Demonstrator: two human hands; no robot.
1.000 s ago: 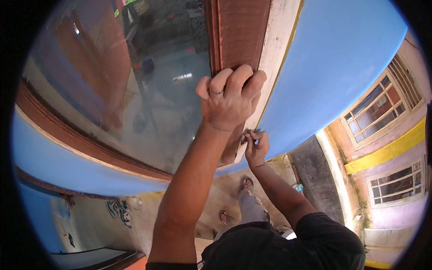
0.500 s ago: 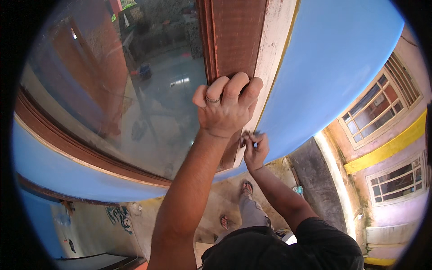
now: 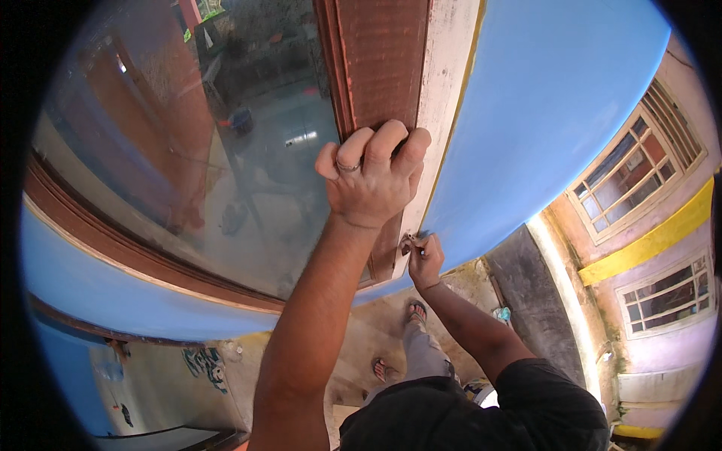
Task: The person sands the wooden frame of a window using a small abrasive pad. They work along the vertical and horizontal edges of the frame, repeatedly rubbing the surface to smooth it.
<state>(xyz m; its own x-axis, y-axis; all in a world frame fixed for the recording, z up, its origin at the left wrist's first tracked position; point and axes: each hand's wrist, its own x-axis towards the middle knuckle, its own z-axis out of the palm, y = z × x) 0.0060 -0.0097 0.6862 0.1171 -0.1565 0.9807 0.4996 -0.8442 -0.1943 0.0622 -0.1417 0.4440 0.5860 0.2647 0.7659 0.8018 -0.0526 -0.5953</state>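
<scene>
A brown wooden window frame (image 3: 382,71) with a large glass pane (image 3: 256,188) stands before me. My left hand (image 3: 374,177), a ring on one finger, is closed on the brown upright beside the glass, fingers curled and fingertips hidden. Along that upright runs a strip of scuffed white outer frame (image 3: 444,90). Lower down, at the foot of this strip, my right hand (image 3: 426,263) is closed in a pinch. A small dark piece (image 3: 408,243) shows at its fingertips, against the white wood; its kind cannot be made out.
A bright blue wall (image 3: 534,98) borders the frame on the right. Below are a dusty floor (image 3: 346,331) and my sandalled feet. A white bucket-like container (image 3: 485,392) stands near my right side. Farther right, a building has white-framed windows (image 3: 628,169).
My right hand has slid slightly down along the white frame with the small dark piece. My left hand keeps its hold on the upright; the whole view has shifted a little.
</scene>
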